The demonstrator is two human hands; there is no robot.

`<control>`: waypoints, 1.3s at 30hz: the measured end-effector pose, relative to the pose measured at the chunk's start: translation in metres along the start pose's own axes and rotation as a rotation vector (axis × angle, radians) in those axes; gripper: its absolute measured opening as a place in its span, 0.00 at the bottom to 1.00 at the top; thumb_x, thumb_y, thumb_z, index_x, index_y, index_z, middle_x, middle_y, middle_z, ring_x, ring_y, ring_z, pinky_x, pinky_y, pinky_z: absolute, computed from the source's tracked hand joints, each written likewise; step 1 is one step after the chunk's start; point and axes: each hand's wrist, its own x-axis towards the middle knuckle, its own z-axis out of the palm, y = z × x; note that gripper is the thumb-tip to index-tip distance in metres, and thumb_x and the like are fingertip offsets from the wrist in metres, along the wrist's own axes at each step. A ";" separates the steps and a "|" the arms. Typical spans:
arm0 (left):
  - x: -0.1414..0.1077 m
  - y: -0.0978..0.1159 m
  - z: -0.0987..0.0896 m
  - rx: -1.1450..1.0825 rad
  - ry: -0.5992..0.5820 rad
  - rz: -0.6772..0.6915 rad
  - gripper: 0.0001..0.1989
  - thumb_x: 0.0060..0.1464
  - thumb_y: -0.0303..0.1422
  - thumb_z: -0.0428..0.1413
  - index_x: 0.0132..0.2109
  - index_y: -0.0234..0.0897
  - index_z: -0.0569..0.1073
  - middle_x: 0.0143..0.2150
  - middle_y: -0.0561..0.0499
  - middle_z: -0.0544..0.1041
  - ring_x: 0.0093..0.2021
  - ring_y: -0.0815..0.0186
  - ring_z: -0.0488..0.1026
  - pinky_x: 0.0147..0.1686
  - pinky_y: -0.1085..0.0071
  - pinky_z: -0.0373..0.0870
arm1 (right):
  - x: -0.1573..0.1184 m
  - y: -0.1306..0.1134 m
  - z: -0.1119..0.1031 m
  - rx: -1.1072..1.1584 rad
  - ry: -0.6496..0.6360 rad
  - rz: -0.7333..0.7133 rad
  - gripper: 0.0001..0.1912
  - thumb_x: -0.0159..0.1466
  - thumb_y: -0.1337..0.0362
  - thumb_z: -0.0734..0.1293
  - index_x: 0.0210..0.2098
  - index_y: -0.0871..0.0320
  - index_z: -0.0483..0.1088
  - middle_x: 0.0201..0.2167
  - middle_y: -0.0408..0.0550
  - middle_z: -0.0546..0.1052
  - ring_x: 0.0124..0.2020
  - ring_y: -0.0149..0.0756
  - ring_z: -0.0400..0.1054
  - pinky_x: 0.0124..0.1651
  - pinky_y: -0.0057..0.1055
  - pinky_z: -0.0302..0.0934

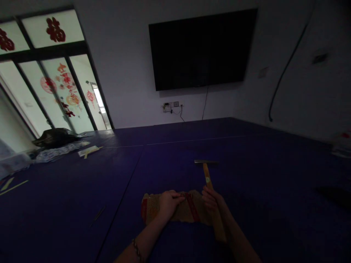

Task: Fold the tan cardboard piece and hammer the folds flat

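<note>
A tan woven cloth bundle with red stripes point(192, 207) lies on the blue table point(170, 160) in front of me. My left hand point(169, 203) rests on its middle, fingers bent and pressed together; whether they pinch anything small is too dark to tell. My right hand point(212, 199) is wrapped round the wooden handle of a hammer point(207, 174) at the cloth's right end. The hammer's metal head is raised at the far end of the handle, pointing away from me.
A thin metal tool point(98, 214) lies to the left. Light strips point(13, 187) are at the far left edge. Further back are a white packet point(88, 151), plastic packaging point(59, 152) and a black bag point(56, 137). A dark object point(334, 196) lies at the right.
</note>
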 end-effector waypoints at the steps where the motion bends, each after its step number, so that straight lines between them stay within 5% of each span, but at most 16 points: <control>1: 0.000 0.000 0.000 0.004 0.002 -0.001 0.09 0.44 0.37 0.55 0.25 0.38 0.77 0.26 0.53 0.74 0.27 0.69 0.67 0.26 0.75 0.57 | 0.000 0.000 0.000 0.003 0.005 -0.004 0.28 0.57 0.57 0.64 0.11 0.58 0.43 0.07 0.32 0.48 0.07 0.18 0.34 0.09 0.16 0.38; 23: -0.004 0.000 0.000 0.000 0.020 -0.074 0.05 0.42 0.31 0.57 0.28 0.36 0.76 0.26 0.53 0.77 0.28 0.67 0.70 0.28 0.75 0.62 | -0.003 -0.001 0.012 -0.024 0.148 0.001 0.27 0.57 0.58 0.63 0.12 0.57 0.43 0.07 0.31 0.47 0.08 0.19 0.31 0.09 0.17 0.37; 29: -0.006 -0.002 0.000 0.011 0.088 0.031 0.03 0.40 0.30 0.59 0.24 0.35 0.75 0.28 0.52 0.76 0.30 0.68 0.70 0.32 0.74 0.62 | -0.001 -0.003 0.011 -0.066 0.115 0.046 0.28 0.54 0.55 0.66 0.10 0.57 0.43 0.06 0.31 0.48 0.07 0.18 0.34 0.08 0.17 0.37; 39: -0.005 0.000 -0.001 -0.010 0.066 0.012 0.04 0.40 0.28 0.59 0.20 0.35 0.73 0.29 0.52 0.74 0.31 0.68 0.70 0.33 0.73 0.63 | 0.002 -0.010 0.018 -0.173 0.190 0.051 0.28 0.49 0.52 0.68 0.10 0.57 0.46 0.05 0.30 0.49 0.06 0.17 0.36 0.07 0.16 0.40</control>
